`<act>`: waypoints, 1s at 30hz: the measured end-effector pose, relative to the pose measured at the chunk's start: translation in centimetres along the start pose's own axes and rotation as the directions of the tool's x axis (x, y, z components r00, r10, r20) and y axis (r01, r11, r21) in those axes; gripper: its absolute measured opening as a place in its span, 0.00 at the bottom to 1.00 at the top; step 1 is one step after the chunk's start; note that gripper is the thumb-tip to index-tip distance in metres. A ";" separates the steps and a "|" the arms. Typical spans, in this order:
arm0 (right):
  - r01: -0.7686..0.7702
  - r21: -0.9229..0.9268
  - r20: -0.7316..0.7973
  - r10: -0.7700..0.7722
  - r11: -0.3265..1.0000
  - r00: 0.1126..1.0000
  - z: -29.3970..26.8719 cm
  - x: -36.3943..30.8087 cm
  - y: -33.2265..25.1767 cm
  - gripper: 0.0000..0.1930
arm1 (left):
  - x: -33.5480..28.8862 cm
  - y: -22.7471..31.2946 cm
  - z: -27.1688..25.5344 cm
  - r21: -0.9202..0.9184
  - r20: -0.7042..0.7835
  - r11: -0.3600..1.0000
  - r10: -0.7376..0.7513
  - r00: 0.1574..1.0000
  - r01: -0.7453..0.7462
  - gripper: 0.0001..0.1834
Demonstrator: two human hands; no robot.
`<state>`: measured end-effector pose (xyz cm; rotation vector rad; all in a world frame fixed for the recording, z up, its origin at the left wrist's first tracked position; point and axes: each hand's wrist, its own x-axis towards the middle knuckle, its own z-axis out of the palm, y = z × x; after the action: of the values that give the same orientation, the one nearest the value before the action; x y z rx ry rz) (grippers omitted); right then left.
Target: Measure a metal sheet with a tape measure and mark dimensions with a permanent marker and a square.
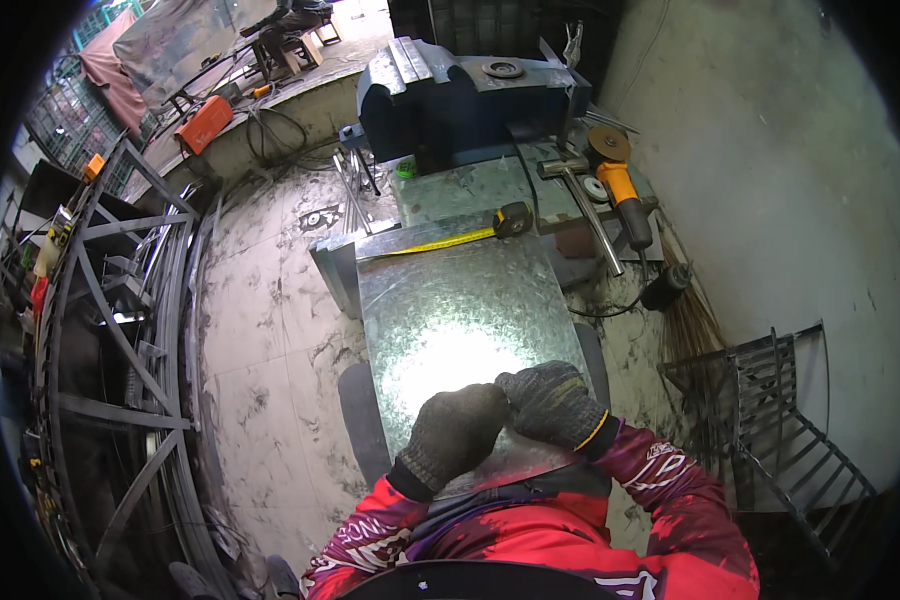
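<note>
A: Item one?
B: Metal sheet, grey, rectangular, flat, in front of the person; near end at the lap, far end just short of a greenish plate.
A: Hands?
B: Two, in dark knitted gloves. Left hand and right hand sit side by side, touching or nearly so, above the near end of the sheet. Right cuff edged yellow.
A: Fingers?
B: Curled in on both. Whether they pinch anything between them, I cannot tell; the gloves hide it.
A: On the sheet?
B: One tape measure, black and yellow case at the far right corner; yellow blade drawn out leftward near the far edge.
A: Beyond?
B: Hammer, metal handle, slanting toward the sheet's right side. Grinder, orange and black, right of the hammer, disc at its far end.
A: Outlying stock?
B: Orange box, far left; metal rack, barred, near the right wall.
</note>
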<state>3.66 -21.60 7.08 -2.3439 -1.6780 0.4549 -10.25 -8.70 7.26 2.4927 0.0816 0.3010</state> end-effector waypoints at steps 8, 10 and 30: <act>0.061 0.099 -0.323 -0.026 0.993 0.946 -3.1 -0.6 1.8 0.15 | 0.2 -1.6 -1.1 -0.622 0.015 0.756 -0.249 0.968 0.204 0.15; 0.019 0.175 -0.287 0.033 0.984 0.957 -3.3 -0.7 3.2 0.18 | -0.3 -4.4 -0.9 -0.505 -0.140 0.857 -0.196 0.971 0.100 0.13; -0.109 0.469 -0.525 0.376 0.876 0.763 -1.3 5.8 11.9 0.26 | 9.2 -26.1 -1.0 -0.251 -0.609 0.863 -0.493 0.622 0.438 0.13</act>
<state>16.36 -19.93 3.33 -2.0747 -0.8710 0.0580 -1.22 14.08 -5.62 2.0595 0.9809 0.9222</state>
